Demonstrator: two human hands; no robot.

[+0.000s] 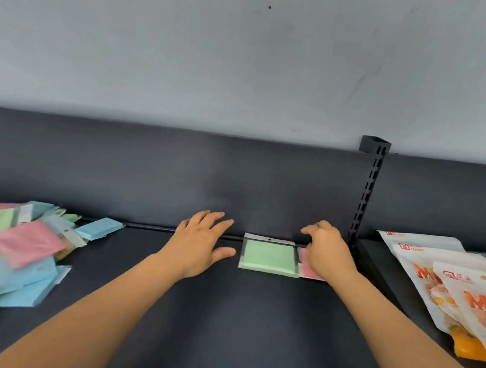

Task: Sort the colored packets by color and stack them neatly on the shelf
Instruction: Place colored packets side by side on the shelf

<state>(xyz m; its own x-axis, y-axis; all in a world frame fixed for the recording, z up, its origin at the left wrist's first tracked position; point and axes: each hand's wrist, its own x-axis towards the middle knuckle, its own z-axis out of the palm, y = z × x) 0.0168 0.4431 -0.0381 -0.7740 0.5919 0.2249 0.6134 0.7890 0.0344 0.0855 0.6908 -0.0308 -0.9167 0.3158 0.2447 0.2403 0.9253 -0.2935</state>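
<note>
We are reaching both arms over the dark flat metal shelf (223,315), with our hands apart from each other. Our left hand (200,242) is lying flat with straight, spread fingers and is holding nothing. Just to its right, the pale green square packet in clear plastic wrap (269,256) is lying flat against the rear of the shelf.

Our right hand (326,251) is covering most of the pink square packet in clear wrap (307,268), which is lying just beside the green one, edge against edge as far as we can see. The fingers of this hand are loosely bent. We cannot tell whether they are pinching the pink packet, pressing it or only hovering over it, because the hand is hiding the contact.

We are probably starting one spot for each colour here, side by side and close to the back panel, so that later packets are stacking straight. The black slotted upright post (368,190) just behind our right hand is serving as the end of the row.

Well to the left of our left hand, the loose heap of blue, pink, green and yellow packets (21,251) is waiting unsorted. To the right of our right hand, the white and orange printed snack bags (448,289) are lying past the post.
</note>
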